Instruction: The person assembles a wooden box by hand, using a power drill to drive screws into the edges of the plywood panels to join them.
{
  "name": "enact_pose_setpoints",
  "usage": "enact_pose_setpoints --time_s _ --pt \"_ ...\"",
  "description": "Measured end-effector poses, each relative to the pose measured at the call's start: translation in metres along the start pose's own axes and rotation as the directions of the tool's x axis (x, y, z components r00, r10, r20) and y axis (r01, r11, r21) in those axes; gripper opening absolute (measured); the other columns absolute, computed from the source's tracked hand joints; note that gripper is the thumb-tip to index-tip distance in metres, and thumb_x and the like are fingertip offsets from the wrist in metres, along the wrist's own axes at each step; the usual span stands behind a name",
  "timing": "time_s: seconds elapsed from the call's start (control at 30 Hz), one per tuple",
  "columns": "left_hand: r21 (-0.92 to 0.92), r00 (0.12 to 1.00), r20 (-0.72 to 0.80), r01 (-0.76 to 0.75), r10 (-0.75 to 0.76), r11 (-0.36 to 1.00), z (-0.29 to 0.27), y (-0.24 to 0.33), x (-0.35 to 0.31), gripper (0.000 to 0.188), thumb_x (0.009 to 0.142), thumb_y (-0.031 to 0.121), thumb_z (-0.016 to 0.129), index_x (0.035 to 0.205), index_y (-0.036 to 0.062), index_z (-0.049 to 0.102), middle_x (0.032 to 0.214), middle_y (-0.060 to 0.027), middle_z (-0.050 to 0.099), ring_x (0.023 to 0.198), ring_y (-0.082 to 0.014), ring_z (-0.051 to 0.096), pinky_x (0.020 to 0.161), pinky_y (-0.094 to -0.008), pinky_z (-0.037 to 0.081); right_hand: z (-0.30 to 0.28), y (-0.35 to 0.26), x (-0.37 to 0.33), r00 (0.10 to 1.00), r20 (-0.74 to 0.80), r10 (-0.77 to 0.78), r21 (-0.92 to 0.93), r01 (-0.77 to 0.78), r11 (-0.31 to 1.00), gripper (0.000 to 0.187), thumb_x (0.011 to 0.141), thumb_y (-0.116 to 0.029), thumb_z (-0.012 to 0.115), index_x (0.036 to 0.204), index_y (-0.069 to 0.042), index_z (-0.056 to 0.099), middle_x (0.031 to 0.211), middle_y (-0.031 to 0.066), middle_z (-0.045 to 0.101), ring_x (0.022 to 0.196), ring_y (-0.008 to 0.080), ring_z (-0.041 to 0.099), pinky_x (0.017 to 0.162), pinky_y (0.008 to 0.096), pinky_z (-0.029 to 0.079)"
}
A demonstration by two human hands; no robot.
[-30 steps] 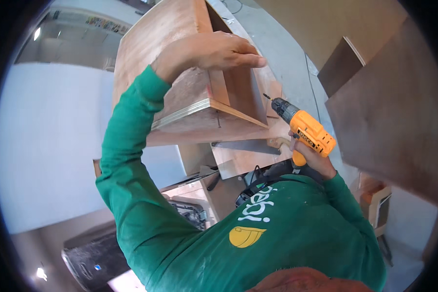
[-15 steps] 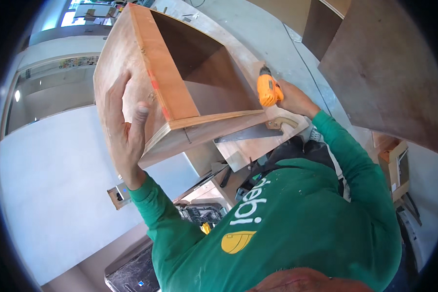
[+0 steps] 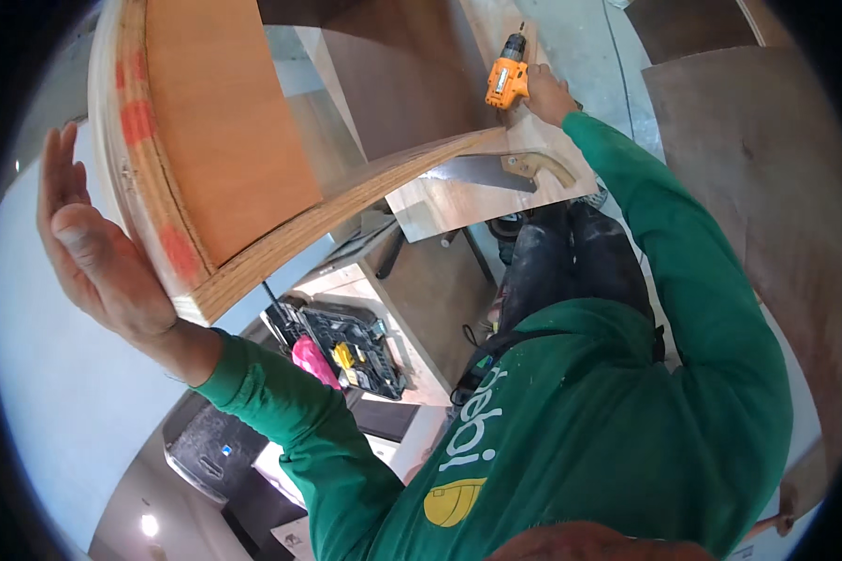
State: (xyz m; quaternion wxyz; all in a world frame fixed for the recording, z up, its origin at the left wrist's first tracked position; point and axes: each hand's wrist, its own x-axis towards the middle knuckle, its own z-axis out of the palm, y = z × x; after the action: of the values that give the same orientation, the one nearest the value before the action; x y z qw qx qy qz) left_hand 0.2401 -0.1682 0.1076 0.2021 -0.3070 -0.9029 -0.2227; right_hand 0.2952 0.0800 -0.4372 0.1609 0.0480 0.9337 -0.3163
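Note:
A plywood cabinet box (image 3: 229,122) stands tilted in front of me, with its near corner raised and red marks along its edge. My left hand (image 3: 103,252) is at the outer left side of that corner, fingers stretched upward and thumb apart. It appears to rest against the box side, though the palm's contact is partly hidden. On the right, my right hand (image 3: 549,96) is wrapped round the grip of an orange cordless drill (image 3: 507,84), whose bit points away from me. Below the drill, a handsaw (image 3: 477,171) with a wooden handle lies on a light plywood board (image 3: 426,208).
Under the raised box, an open black tool case (image 3: 355,351) with a yellow item sits beside a pink object (image 3: 314,363). A large brown panel (image 3: 748,178) stands at the right. Along the floor runs a dark cable (image 3: 617,70). A black case (image 3: 201,444) is at lower left.
The box's near corner has come closer and to the left, baring the tool case beneath. My left hand has moved left with it. The drill has shifted up, its bit now showing.

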Motion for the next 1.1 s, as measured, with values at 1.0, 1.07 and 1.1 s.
enact_pose_setpoints --time_s 1.0,1.07,1.1 --pt "-0.075 0.716 -0.677 0.163 -0.17 0.984 -0.021 0.066 -0.085 0.048 0.092 0.019 0.078 0.131 -0.0012 0.061 0.125 -0.0157 0.063 0.124 -0.032 0.058 0.11 -0.0449 0.045 -0.275 -0.301 -0.094 0.701 0.183 -0.689 0.818 -0.497 -0.288 0.067 0.098 -0.047 0.069 0.148 -0.007 0.047 0.145 0.0111 0.056 0.138 0.0249 0.049 0.119 0.0454 0.035" --pt "0.217 0.853 -0.434 0.41 -0.289 0.886 -0.015 0.122 -0.08 0.061 0.083 0.022 0.086 0.134 0.0025 0.061 0.127 -0.0166 0.06 0.125 -0.0337 0.056 0.11 -0.0462 0.043 -0.258 -0.287 -0.072 0.533 0.188 -0.825 0.747 -0.623 -0.232 0.064 0.092 -0.033 0.078 0.144 -0.008 0.052 0.141 0.0091 0.06 0.134 0.0263 0.054 0.118 0.0482 0.039" --pt "0.215 0.823 -0.424 0.497 -0.379 0.84 -0.002 0.137 -0.077 0.063 0.08 0.024 0.088 0.134 0.0036 0.062 0.128 -0.0171 0.059 0.125 -0.0347 0.055 0.109 -0.047 0.043 -0.256 -0.283 -0.07 0.481 0.194 -0.855 0.743 -0.641 -0.192 0.064 0.089 -0.028 0.081 0.143 -0.008 0.053 0.139 0.0082 0.061 0.132 0.0255 0.056 0.117 0.0478 0.041"
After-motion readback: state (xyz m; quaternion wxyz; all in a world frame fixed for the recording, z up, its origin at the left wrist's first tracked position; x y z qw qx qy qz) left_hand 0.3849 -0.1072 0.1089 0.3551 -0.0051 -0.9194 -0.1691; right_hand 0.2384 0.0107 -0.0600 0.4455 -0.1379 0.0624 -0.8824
